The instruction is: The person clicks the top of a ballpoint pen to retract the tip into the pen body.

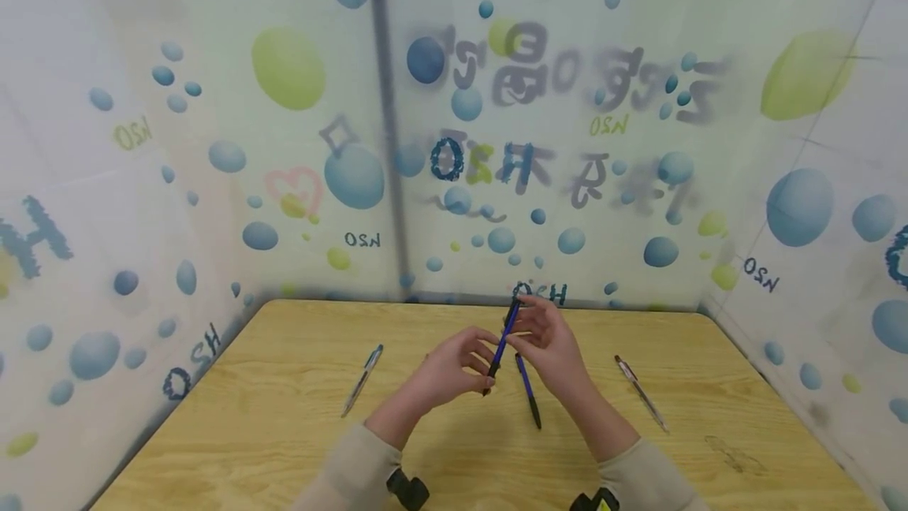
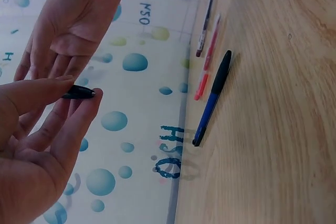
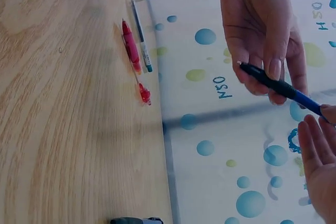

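A blue pen with black ends (image 1: 504,344) is held up between both hands, slanting over the table. My left hand (image 1: 454,367) pinches the lower black grip between thumb and fingers; in the right wrist view its thumb lies along the black grip (image 3: 281,87), with the tip pointing out past the fingers. My right hand (image 1: 546,341) holds the other end with its fingertips. From the left wrist view, the pen's dark tip (image 2: 80,92) shows between the left thumb and fingers. Below the hands, a second blue and black pen (image 1: 528,393) lies on the table.
A clear pen with a teal end (image 1: 363,379) lies left on the wooden table (image 1: 248,432), and a clear pen with a dark end (image 1: 641,393) lies right. Wrist views also show a pink-red pen (image 2: 210,51) and a red pen (image 3: 130,45). Patterned curtain-like walls (image 1: 454,243) surround the table.
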Tool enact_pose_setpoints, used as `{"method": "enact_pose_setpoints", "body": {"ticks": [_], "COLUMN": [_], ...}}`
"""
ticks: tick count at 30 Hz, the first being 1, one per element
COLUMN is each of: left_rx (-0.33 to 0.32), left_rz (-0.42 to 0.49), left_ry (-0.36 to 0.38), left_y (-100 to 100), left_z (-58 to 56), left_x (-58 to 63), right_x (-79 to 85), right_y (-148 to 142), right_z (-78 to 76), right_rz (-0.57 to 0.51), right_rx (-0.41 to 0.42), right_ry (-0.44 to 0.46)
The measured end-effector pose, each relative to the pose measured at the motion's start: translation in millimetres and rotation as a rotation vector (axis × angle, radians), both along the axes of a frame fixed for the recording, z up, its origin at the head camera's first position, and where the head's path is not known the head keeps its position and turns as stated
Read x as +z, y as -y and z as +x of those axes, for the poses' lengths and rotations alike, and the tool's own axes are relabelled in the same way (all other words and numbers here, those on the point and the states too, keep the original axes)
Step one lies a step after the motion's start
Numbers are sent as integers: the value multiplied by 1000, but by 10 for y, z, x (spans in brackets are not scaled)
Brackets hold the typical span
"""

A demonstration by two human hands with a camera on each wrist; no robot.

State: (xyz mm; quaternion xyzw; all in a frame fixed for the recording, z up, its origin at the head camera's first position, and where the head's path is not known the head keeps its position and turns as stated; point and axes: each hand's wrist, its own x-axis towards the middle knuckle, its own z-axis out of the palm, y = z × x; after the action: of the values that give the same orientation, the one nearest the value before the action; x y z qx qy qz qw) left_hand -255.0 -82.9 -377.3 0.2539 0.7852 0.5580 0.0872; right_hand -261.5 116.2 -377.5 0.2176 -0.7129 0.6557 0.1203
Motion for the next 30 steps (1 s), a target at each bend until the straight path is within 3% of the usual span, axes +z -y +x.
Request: {"method": "enact_pose_setpoints", "body": {"ticks": [11,30], "left_rx": [147,195], "left_rz": [84,177], "left_ry": [29,91], "left_y": [-132,-207], "left_z": [39,68], "left_x": [-42,-48], "right_x": [44,66], "right_y": [41,11], "right_z": [39,62], "right_rz": [-69,-100], "right_rx": [31,55], "right_ry": [-31,-135]}}
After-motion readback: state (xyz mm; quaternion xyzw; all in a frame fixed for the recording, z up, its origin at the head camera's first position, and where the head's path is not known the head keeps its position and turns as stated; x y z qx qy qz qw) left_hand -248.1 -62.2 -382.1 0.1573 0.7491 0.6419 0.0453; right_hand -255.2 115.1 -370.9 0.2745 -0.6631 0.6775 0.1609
